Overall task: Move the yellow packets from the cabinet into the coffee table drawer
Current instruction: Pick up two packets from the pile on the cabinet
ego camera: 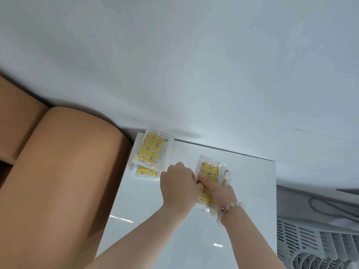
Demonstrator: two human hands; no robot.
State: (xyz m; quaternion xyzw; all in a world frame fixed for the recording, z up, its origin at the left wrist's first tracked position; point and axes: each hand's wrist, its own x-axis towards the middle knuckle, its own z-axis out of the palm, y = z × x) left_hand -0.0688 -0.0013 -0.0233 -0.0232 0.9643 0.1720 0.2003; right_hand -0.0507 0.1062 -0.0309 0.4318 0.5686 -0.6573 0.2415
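A small stack of yellow packets (150, 152) in clear wrappers, printed with stars and flowers, lies at the back left corner of the white cabinet top (174, 239), against the wall. My right hand (219, 191), with a bead bracelet at the wrist, grips a bunch of yellow packets (210, 171) just above the cabinet top. My left hand (177, 181) is curled right beside that bunch, its fingers at the bunch's left edge; whether they pinch it is hidden.
A tan sofa armrest (64, 181) stands directly left of the cabinet. The white wall (194, 65) rises behind. At the lower right are a grey slatted appliance (314, 243) and a cable (330, 206), beyond the cabinet's right edge.
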